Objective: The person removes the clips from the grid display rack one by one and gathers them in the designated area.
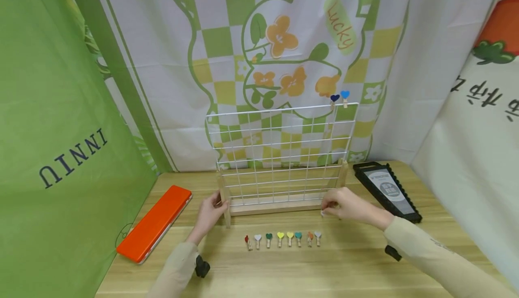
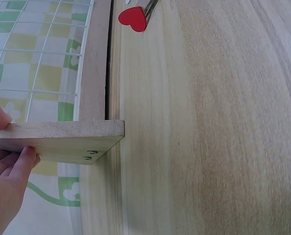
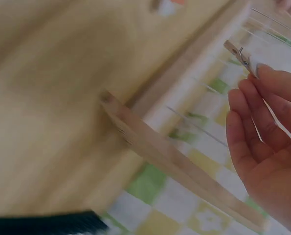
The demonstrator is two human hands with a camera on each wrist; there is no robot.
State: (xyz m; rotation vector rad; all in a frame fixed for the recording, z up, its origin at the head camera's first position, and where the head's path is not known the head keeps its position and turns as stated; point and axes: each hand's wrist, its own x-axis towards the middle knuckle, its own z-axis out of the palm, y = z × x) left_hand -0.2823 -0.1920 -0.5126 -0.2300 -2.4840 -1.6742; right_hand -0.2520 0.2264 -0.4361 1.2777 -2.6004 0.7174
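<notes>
My left hand (image 1: 207,214) holds the left wooden leg (image 2: 62,129) of a stand, thumb on one face and fingers on the other. A white wire grid (image 1: 279,153) rises from this stand. Between thumb and fingertips, my right hand (image 1: 346,204) pinches a small wooden clothespin (image 3: 239,55) with a pale heart, in front of the grid's lower right. A dark blue heart clothespin (image 1: 334,98) and a light blue heart clothespin (image 1: 345,96) are on the grid's top wire. Several heart clothespins, among them a yellow one (image 1: 280,237) and a red one (image 2: 134,19), lie in a row before the stand.
An orange-red flat case (image 1: 156,223) lies on the wooden table (image 1: 284,273) at left. To the right of the stand lies a black-framed board (image 1: 387,190) with a handle. Printed cloth (image 1: 279,36) hangs behind and at both sides.
</notes>
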